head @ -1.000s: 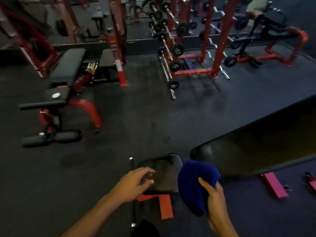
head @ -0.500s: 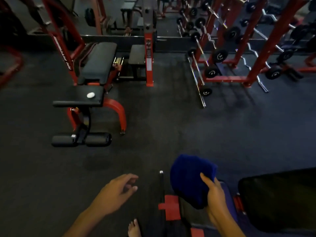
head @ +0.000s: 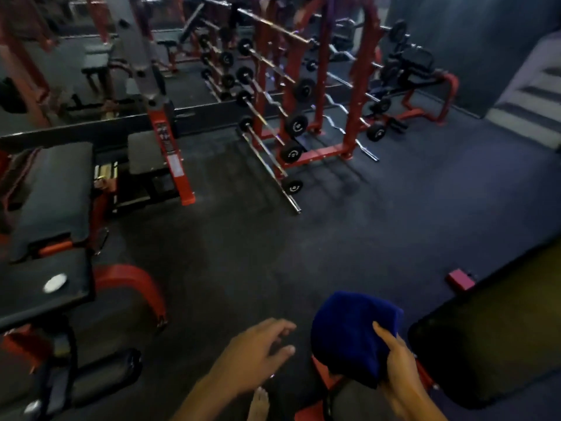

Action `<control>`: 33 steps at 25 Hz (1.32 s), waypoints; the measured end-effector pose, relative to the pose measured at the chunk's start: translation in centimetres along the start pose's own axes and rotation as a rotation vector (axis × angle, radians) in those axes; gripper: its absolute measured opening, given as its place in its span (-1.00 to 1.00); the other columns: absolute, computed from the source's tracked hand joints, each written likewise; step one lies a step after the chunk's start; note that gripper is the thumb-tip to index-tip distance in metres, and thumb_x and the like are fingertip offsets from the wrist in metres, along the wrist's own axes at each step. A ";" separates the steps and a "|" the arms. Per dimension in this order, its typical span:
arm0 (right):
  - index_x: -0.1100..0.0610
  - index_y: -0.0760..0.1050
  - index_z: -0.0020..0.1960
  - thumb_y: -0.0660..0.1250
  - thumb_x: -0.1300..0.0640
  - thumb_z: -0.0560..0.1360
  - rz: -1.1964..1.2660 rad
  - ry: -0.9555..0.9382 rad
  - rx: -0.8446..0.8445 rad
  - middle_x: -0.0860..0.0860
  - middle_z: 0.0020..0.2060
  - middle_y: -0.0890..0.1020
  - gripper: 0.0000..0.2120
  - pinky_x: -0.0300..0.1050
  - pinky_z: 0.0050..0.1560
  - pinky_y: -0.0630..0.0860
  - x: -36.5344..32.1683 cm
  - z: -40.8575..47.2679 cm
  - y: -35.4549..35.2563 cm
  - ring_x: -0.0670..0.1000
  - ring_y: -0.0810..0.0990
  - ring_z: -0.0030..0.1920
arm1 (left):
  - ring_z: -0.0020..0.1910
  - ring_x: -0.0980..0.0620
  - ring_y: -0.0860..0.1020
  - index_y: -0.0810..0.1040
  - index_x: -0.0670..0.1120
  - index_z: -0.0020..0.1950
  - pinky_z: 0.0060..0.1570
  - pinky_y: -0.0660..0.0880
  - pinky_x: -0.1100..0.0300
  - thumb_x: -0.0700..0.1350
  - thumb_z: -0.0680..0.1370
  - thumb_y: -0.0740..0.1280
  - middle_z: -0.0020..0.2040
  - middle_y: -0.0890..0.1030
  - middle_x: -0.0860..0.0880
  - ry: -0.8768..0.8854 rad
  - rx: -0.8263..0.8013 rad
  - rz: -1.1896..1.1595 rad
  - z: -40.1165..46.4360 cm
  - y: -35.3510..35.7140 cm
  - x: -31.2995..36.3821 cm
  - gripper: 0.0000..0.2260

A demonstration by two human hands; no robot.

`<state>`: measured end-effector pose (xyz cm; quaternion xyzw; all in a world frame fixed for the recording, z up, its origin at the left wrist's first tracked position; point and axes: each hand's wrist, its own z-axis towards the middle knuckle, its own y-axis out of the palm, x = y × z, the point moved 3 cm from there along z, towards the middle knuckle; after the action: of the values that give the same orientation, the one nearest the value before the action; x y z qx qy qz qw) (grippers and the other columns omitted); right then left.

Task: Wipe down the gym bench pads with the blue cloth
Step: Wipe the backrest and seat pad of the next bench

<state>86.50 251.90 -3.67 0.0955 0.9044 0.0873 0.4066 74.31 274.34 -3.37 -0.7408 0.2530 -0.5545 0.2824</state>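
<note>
My right hand grips a bunched blue cloth low in the head view, thumb across its front. It hangs just left of a black bench pad that fills the lower right corner, without touching it. My left hand hovers over the dark floor with fingers spread and holds nothing. A second bench stands at the left, with a black back pad and a black seat pad bearing a small white disc.
A red rack with several barbells stands at the back centre. A red upright post and small black seat are beside the left bench. Black foot rollers lie lower left. My bare foot shows at the bottom edge.
The view has swung and lifted; the near bench pad has slid to the lower right corner. My left hand came off the small seat pad and now hangs over the floor. The cloth stays in my right hand.
</note>
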 end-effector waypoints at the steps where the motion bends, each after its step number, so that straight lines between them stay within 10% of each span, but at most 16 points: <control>1: 0.17 0.47 0.32 0.33 0.16 0.56 0.051 0.012 0.057 0.25 0.11 0.65 -0.66 0.24 -0.02 0.59 -0.2 1.1 0.6 0.26 0.64 0.01 | 0.17 0.35 0.53 0.43 0.23 0.42 0.22 0.52 0.22 0.16 0.63 0.31 0.28 0.50 0.29 0.055 -0.038 0.019 2.6 -0.7 0.5 -0.64; 4: 0.14 0.52 0.19 0.32 0.20 0.56 0.175 0.003 0.151 0.15 -0.17 0.73 -0.79 0.03 -0.34 0.66 -1.7 3.9 2.1 0.16 0.71 -0.24 | 0.15 0.30 0.54 0.42 0.22 0.40 0.19 0.55 0.12 0.16 0.62 0.28 0.26 0.53 0.20 0.187 -0.202 0.092 9.9 -2.4 1.3 -0.66; 9: 0.13 0.55 0.20 0.34 0.17 0.55 0.297 -0.079 0.235 0.15 0.00 0.71 -0.77 0.12 0.01 0.61 -6.6 7.6 5.6 0.21 0.69 0.01 | 0.15 0.35 0.54 0.44 0.23 0.42 0.20 0.54 0.18 0.15 0.64 0.30 0.27 0.50 0.28 0.286 -0.293 0.188 20.5 -7.7 2.0 -0.66; 23: 0.14 0.50 0.30 0.28 0.19 0.60 0.672 -0.186 0.687 0.21 0.07 0.69 -0.72 0.14 0.02 0.61 -15.5 23.4 10.5 0.27 0.67 0.07 | 0.15 0.41 0.54 0.42 0.46 0.18 0.19 0.54 0.20 0.51 0.46 0.16 0.18 0.53 0.42 0.527 -0.715 0.257 52.2 -11.8 3.3 -0.65; 33: 0.10 0.51 0.23 0.30 0.19 0.59 0.954 -0.370 0.992 0.16 0.04 0.68 -0.78 0.07 -0.01 0.58 -24.6 30.7 7.8 0.19 0.66 0.02 | 0.18 0.41 0.49 0.42 0.28 0.40 0.22 0.50 0.24 0.29 0.64 0.17 0.28 0.49 0.33 0.969 -0.949 0.485 70.3 -6.1 22.6 -0.65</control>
<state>126.41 255.89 -4.17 0.6680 0.6131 -0.1838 0.3796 148.31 272.86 0.36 -0.3774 0.7210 -0.5726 -0.0987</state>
